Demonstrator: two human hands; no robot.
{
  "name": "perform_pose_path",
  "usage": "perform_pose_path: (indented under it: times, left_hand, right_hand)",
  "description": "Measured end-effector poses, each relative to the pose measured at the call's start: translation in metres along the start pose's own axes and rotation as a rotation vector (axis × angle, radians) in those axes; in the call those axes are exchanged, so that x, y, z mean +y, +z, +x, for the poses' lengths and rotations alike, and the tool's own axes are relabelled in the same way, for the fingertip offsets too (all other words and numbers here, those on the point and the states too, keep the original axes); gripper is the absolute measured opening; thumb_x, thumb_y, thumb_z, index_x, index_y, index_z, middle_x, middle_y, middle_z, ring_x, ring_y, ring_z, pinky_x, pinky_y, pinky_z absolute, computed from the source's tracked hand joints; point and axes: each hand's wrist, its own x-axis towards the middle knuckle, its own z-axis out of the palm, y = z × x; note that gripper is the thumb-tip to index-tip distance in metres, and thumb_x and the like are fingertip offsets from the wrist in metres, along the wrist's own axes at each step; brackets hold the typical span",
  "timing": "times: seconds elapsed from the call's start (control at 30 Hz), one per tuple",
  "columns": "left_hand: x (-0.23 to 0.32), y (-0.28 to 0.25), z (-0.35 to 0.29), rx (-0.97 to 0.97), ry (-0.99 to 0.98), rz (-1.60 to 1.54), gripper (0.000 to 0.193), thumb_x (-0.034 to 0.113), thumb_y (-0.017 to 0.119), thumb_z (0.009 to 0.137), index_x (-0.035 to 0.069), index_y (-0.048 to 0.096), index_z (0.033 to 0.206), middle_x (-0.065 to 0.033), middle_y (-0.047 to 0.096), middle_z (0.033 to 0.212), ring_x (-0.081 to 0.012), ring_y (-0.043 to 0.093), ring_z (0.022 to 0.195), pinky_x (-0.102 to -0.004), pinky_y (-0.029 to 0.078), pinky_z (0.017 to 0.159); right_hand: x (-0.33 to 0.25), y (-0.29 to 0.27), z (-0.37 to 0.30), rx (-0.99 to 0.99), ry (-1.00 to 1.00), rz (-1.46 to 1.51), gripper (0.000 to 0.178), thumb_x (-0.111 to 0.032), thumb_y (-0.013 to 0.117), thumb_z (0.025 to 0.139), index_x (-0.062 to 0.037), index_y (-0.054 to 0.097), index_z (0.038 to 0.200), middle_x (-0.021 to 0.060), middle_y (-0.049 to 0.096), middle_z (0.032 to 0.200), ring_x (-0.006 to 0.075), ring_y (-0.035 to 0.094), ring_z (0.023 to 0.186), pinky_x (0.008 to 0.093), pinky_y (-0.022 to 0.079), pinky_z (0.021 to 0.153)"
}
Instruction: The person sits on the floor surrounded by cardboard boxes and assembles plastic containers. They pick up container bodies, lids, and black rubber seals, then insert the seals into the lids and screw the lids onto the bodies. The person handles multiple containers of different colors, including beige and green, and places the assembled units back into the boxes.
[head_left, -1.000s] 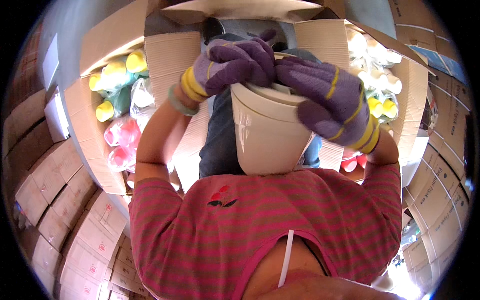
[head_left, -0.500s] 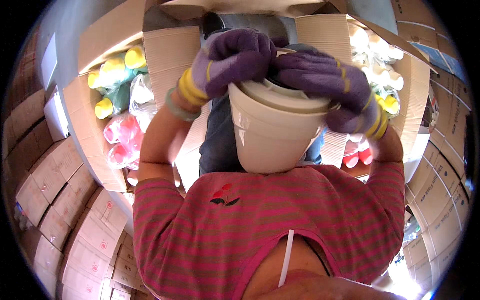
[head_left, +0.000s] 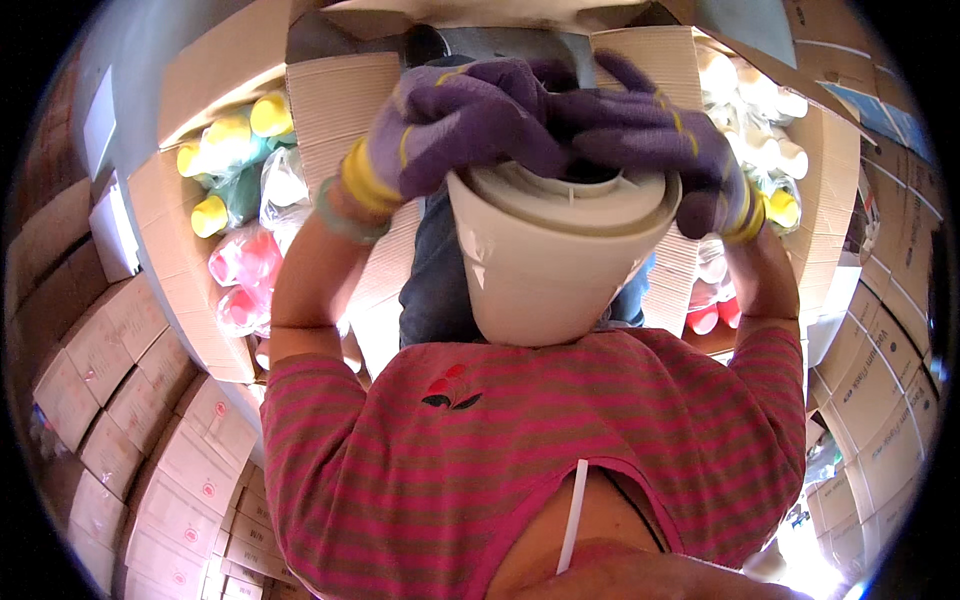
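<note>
A cream, tapered plastic container (head_left: 560,270) stands upright in front of my torso, with a stepped rim and a dark round opening at its top. Both hands wear purple gloves with yellow cuffs. My left hand (head_left: 455,130) lies over the far left part of the rim, its fingers bent and closed; what they hold, if anything, is hidden. Across the opening from the right reaches my right hand (head_left: 650,135), fingers stretched out and slightly spread, its thumb apart near the rim's right side. The gloves cover much of the opening.
An open cardboard box (head_left: 185,270) on the left holds bottles with yellow caps (head_left: 208,215) and pink bottles (head_left: 245,260). Another open box (head_left: 830,220) on the right holds white, yellow-capped and red-capped bottles. Stacked cartons (head_left: 185,480) line the left; more cartons (head_left: 880,380) line the right.
My left hand has shifted slightly left and down over the rim. My right hand has moved up, its fingers spreading and its thumb coming away. The container's top has tilted slightly towards me.
</note>
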Motion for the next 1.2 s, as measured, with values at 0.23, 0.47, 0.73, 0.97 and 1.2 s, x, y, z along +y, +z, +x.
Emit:
perform_pose_path:
  times: [0.23,0.47,0.73,0.97,1.2]
  left_hand:
    - [0.042,0.021,0.005,-0.007,-0.061,0.203,0.053,0.052,0.051,0.093,0.001,0.065,0.092,-0.0161,0.063,0.100,-0.0322,0.060,0.103,-0.0691,0.027,0.109]
    - [-0.037,-0.003,-0.016,-0.010,0.072,-0.249,0.052,0.052,0.054,0.091,0.000,0.063,0.096,-0.0170,0.062,0.101,-0.0330,0.060,0.103,-0.0691,0.029,0.108]
    - [0.008,0.019,-0.041,0.314,0.083,0.200,0.052,0.051,0.059,0.089,0.000,0.061,0.100,-0.0180,0.060,0.102,-0.0340,0.060,0.102,-0.0691,0.032,0.107]
    - [0.031,0.056,-0.049,0.163,0.486,0.629,0.053,0.050,0.064,0.086,0.000,0.058,0.104,-0.0190,0.057,0.103,-0.0350,0.059,0.102,-0.0691,0.035,0.105]
    - [0.054,0.087,-0.061,0.113,0.481,0.832,0.047,0.047,0.075,0.080,0.009,0.057,0.100,-0.0104,0.041,0.097,-0.0269,0.050,0.090,-0.0708,0.034,0.106]
  right_hand:
    - [0.008,0.020,-0.013,0.121,0.055,0.097,0.073,-0.047,0.077,0.072,-0.0013,0.061,0.127,0.0247,0.060,0.128,0.0430,0.056,0.122,0.0501,0.035,0.110]
    - [-0.036,0.031,-0.012,0.250,0.150,-0.158,0.055,-0.034,0.075,0.081,-0.0028,0.063,0.124,0.0199,0.063,0.125,0.0388,0.059,0.117,0.0469,0.040,0.106]
    - [0.054,-0.034,-0.217,0.482,1.228,-0.549,0.062,-0.063,0.056,0.090,-0.0079,0.069,0.115,0.0143,0.070,0.111,0.0275,0.067,0.105,0.0387,0.050,0.089]
    - [0.057,0.066,-0.266,-0.156,1.605,-0.706,0.080,-0.061,0.072,0.075,-0.0012,0.058,0.126,0.0233,0.063,0.122,0.0383,0.059,0.115,0.0423,0.046,0.099]
    - [0.060,0.070,-0.388,0.931,1.222,0.053,0.035,-0.033,0.068,0.086,-0.0056,0.068,0.108,0.0115,0.071,0.101,0.0230,0.069,0.092,0.0377,0.054,0.073]
